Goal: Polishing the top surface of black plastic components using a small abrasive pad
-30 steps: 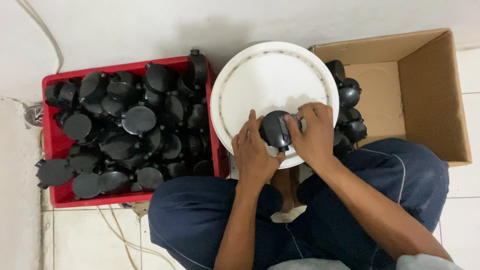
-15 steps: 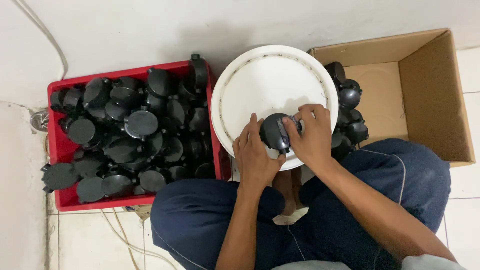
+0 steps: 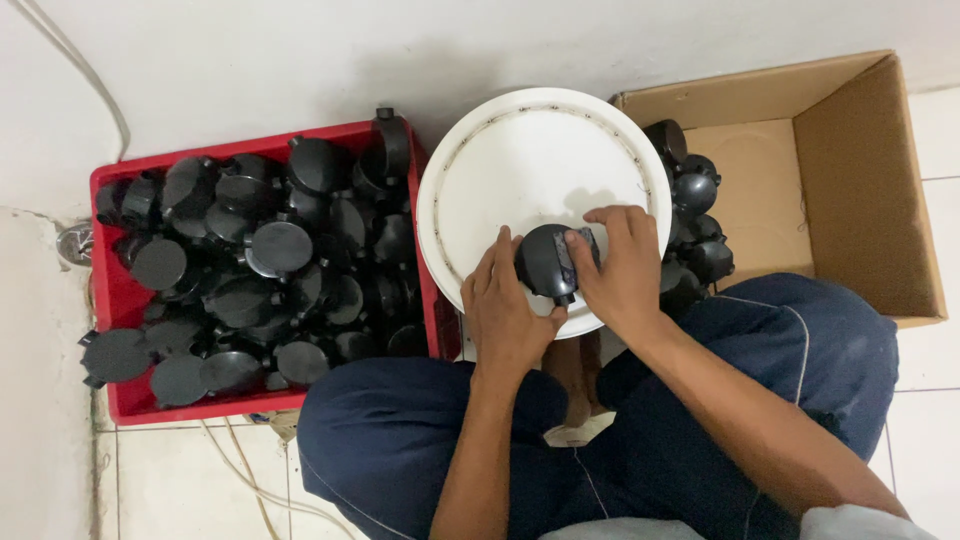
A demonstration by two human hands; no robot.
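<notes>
Both my hands grip one round black plastic part [image 3: 547,262] over the near edge of a white round lid [image 3: 520,170]. My left hand [image 3: 503,312] holds its left and lower side. My right hand [image 3: 622,270] covers its right side, fingers over the top. A small stub sticks out at the part's bottom. My legs in dark blue trousers [image 3: 420,440] are crossed below the lid.
A red crate [image 3: 118,290] at the left is piled with several similar black round parts [image 3: 270,250]. At the right an open cardboard box [image 3: 850,170] holds several more black parts [image 3: 695,220] along its left side. A white wall runs behind; a cable [image 3: 95,90] hangs at the far left.
My hands have stayed on the black part, which has turned slightly between them. The view has shifted a little.
</notes>
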